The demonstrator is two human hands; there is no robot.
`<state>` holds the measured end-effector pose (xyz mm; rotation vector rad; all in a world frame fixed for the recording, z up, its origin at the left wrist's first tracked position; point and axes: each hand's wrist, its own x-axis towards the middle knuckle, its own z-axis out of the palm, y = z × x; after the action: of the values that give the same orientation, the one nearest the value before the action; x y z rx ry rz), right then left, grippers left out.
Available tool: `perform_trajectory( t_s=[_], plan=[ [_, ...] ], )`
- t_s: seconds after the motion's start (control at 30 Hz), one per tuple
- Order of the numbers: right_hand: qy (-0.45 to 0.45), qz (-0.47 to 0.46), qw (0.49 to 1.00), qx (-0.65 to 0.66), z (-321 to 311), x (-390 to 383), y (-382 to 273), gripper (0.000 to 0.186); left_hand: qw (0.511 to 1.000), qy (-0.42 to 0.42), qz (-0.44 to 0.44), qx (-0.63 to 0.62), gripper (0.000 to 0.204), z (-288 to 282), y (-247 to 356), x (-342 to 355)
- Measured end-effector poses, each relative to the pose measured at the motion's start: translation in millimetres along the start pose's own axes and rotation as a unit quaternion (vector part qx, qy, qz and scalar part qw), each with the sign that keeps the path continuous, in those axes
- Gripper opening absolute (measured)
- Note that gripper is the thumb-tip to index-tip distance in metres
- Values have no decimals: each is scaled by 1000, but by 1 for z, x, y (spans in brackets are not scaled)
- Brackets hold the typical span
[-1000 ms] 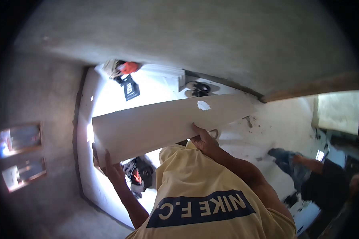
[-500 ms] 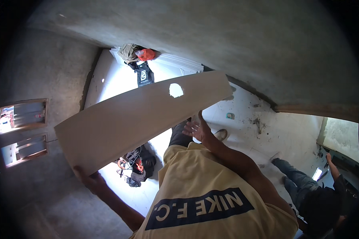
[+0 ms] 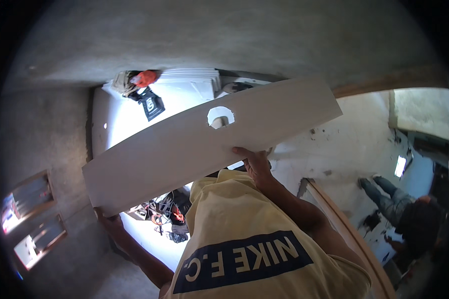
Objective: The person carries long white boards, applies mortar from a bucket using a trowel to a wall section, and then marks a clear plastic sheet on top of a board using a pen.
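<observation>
A long pale board point(image 3: 159, 154) with a rough-edged round hole spans the view in front of me, held up off the floor and slanting up to the right. My left hand point(image 3: 110, 222) grips its near left corner, the thumb on the upper face and the fingers mostly hidden beneath. Near the middle of the near edge, my right hand point(image 3: 255, 163) clasps the board, its thumb lying on the upper face. Part of a shoe or foot shows through the hole.
A heap of cables and dark bags point(image 3: 177, 212) lies on the floor below the board. Beyond are a black bag point(image 3: 152, 103), an orange-red bundle point(image 3: 145, 78) and stacked white panels point(image 3: 189, 74). A wooden frame point(image 3: 351, 236) stands at right, with another person point(image 3: 419, 217) past it.
The board has shifted to the right as the view turned. My right hand, earlier with fingers spread under the near edge, now holds that edge. The left hand keeps its corner.
</observation>
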<state>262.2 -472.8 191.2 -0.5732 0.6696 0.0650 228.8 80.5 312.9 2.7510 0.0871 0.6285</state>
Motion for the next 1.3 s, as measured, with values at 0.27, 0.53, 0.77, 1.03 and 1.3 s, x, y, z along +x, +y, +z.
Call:
perform_trajectory(
  t_s=[0.27,0.53,0.77,1.03,1.3],
  plan=[
    [67,-37,993,93,-80,-35,-8,51,988,-57,-33,-139,48,87,43,53],
    [98,-46,977,182,-133,-48,-11,42,944,-62,-111,-304,53,117,152,108],
    [121,-111,972,167,-143,-63,-26,47,884,-103,-137,-436,49,113,246,121],
    [138,-140,958,209,-176,-63,-12,53,884,-118,-139,-429,56,106,324,115],
    [138,-130,947,259,-197,-61,-10,50,851,-132,-153,-485,60,105,345,116]
  ],
)
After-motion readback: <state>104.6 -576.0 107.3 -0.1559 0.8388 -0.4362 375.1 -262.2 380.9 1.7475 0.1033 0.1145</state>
